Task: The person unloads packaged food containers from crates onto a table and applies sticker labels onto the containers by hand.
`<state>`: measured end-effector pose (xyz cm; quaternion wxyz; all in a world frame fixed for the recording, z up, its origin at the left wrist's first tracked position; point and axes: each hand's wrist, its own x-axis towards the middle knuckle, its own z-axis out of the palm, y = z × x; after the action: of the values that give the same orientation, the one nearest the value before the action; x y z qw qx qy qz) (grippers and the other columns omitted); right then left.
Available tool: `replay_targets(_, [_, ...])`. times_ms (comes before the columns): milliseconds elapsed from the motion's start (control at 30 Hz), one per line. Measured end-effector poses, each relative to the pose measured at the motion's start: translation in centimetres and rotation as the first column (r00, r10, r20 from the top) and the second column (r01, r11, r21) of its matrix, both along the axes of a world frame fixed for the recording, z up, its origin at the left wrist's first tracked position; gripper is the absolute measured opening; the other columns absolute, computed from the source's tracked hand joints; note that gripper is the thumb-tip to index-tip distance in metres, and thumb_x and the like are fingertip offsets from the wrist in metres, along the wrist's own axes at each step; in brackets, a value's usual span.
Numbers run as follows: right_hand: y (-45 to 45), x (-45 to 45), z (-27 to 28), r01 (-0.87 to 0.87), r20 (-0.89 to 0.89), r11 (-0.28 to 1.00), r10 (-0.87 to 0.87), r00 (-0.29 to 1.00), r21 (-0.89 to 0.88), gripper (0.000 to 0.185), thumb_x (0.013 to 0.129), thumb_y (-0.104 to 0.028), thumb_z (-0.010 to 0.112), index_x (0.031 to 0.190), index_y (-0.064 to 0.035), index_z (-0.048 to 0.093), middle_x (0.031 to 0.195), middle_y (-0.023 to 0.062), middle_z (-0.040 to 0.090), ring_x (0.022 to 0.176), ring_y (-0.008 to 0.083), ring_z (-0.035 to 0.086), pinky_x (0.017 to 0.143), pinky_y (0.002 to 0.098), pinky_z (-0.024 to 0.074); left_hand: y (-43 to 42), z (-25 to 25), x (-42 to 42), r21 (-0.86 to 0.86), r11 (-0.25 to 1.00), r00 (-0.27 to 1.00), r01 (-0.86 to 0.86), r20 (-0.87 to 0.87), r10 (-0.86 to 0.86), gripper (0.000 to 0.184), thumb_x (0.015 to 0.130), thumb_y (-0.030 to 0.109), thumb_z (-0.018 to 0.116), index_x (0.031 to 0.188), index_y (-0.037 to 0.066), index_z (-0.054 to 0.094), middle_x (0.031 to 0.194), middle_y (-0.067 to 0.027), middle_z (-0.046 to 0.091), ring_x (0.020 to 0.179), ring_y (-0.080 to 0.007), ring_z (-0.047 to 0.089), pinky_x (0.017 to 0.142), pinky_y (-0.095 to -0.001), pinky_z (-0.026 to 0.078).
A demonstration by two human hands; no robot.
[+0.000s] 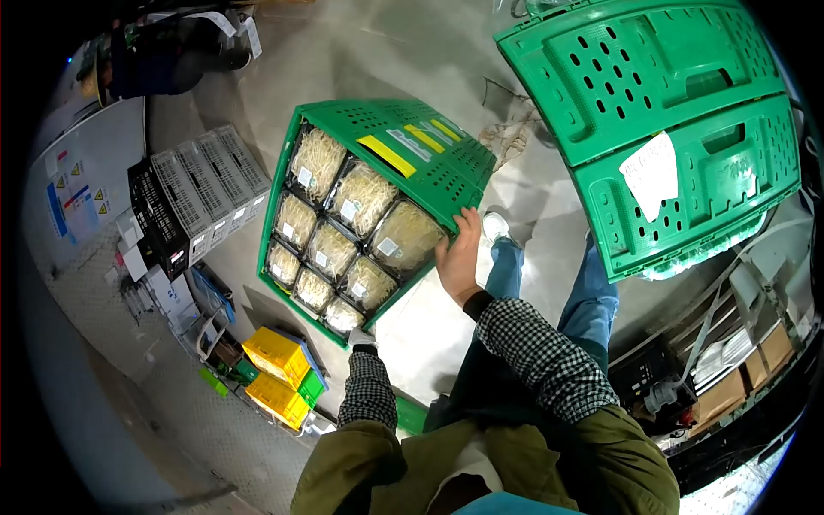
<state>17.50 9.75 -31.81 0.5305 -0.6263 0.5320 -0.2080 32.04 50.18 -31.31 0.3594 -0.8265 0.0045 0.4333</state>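
Observation:
A green plastic crate, tilted with its open side facing me, holds several film-wrapped black trays of pale thin strands that look like bean sprouts, each with a white label. My right hand grips the crate's near right edge, fingers lying over the side wall and thumb at the rim. At the lower corner, my left hand takes hold of the rim; its fingers are mostly hidden and it seems to wear a pale glove. Yellow strips and lettering mark the crate's side.
More green crates, one bearing torn white paper, stand at the right. Grey and black crates are stacked at left, with yellow crates lower down. Another person is at the upper left. Cardboard lies at lower right.

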Motion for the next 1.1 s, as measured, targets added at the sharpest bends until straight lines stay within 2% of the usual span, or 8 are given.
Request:
replay_targets(100, [-0.3,-1.1,-0.2,-0.061,0.007,0.998,0.061,0.998,0.012,0.052,0.072,0.007,0.056,0.119,0.0028,0.035,0.128,0.0260,0.033,0.127,0.0452,0.028,0.105,0.0484,0.0274,2.5,-0.6,-3.0,-0.893,0.092,0.393,-0.441,-0.100,0.914,0.028,0.091,0.011,0.041,0.111,-0.004,0.054,0.104,-0.0123,0.061,0.092,-0.0255,0.059,0.084,-0.0348,0.052])
replay_targets(200, [-0.2,-1.6,-0.4,-0.115,0.013,0.993,0.115,0.993,0.012,0.052,0.071,0.005,0.056,0.119,0.0037,0.036,0.125,0.0271,0.034,0.125,0.0462,0.029,0.104,0.0501,0.0288,2.3,-0.7,-3.6,-0.910,-0.241,-0.100,-0.338,-0.220,0.970,0.022,0.091,0.013,0.046,0.107,0.002,0.055,0.102,-0.0106,0.060,0.086,-0.0246,0.059,0.073,-0.0360,0.055])
replay_targets(267, [-0.7,-1.5,-0.6,-0.139,0.055,0.990,0.139,0.989,0.002,0.052,0.071,0.005,0.056,0.119,0.0036,0.037,0.124,0.0271,0.035,0.124,0.0465,0.030,0.103,0.0504,0.0293,-0.6,2.7,-5.2,-0.322,0.946,0.962,0.035,0.269,0.056,0.027,0.084,0.025,0.060,0.097,0.001,0.061,0.091,-0.0158,0.066,0.083,-0.0286,0.063,0.072,-0.0364,0.051])
replay_targets(567, [-2.1,-2.0,-1.5,-0.123,0.051,0.990,0.127,0.991,-0.070,0.050,0.074,-0.005,0.063,0.119,0.0038,0.042,0.124,0.0260,0.036,0.121,0.0438,0.035,0.097,0.0454,0.0381,-3.2,2.2,-2.0,-0.031,0.993,0.990,0.114,0.081,-0.111,0.047,0.075,0.040,0.062,0.100,0.000,0.060,0.090,-0.0216,0.061,0.084,-0.0332,0.061,0.070,-0.0380,0.047])
replay_targets(700, [-5.9,-5.9,3.8,-0.290,0.098,0.957,0.291,0.952,-0.029,0.052,0.079,-0.014,0.064,0.123,0.0009,0.042,0.122,0.0222,0.043,0.114,0.0386,0.043,0.096,0.0432,0.0382,-6.7,6.3,-1.9,-0.670,0.630,0.572,-0.393,0.358,0.738,0.045,0.084,0.022,0.054,0.120,-0.001,0.043,0.118,-0.0212,0.047,0.108,-0.0315,0.049,0.089,-0.0355,0.040])
replay_targets(933, [-38.6,-20.4,10.6,-0.306,-0.371,0.690,0.059,0.927,-0.656,0.030,0.068,-0.004,0.057,0.098,-0.0066,0.056,0.088,0.0108,0.054,0.085,0.0279,0.052,0.071,0.0371,0.0407,-40.4,11.5,-13.1,-0.931,0.194,0.864,0.310,0.360,0.351,0.043,0.088,0.007,0.048,0.130,0.001,0.040,0.120,-0.0173,0.055,0.109,-0.0271,0.053,0.094,-0.0344,0.041])
replay_targets(1033, [-48.7,-25.5,5.5,-0.732,-0.699,0.426,0.266,0.663,-0.532,0.027,0.071,-0.007,0.057,0.099,-0.0083,0.057,0.092,0.0077,0.054,0.091,0.0253,0.053,0.078,0.0366,0.0401,-58.2,14.6,-23.3,-0.970,-0.190,0.984,-0.148,-0.164,0.073,0.024,0.082,0.007,0.056,0.105,-0.001,0.058,0.110,-0.0125,0.060,0.105,-0.0248,0.055,0.092,-0.0338,0.041])
replay_targets(1100, [-52.1,-27.0,5.6,-0.916,-0.760,0.245,0.512,0.400,-0.317,0.023,0.072,-0.009,0.058,0.095,-0.0089,0.058,0.089,0.0069,0.056,0.092,0.0245,0.054,0.079,0.0387,0.0409,-63.8,11.3,-29.6,-0.915,-0.272,0.921,0.299,0.351,-0.166,0.019,0.080,0.009,0.056,0.097,0.004,0.061,0.093,-0.0154,0.061,0.086,-0.0314,0.057,0.082,-0.0401,0.043])
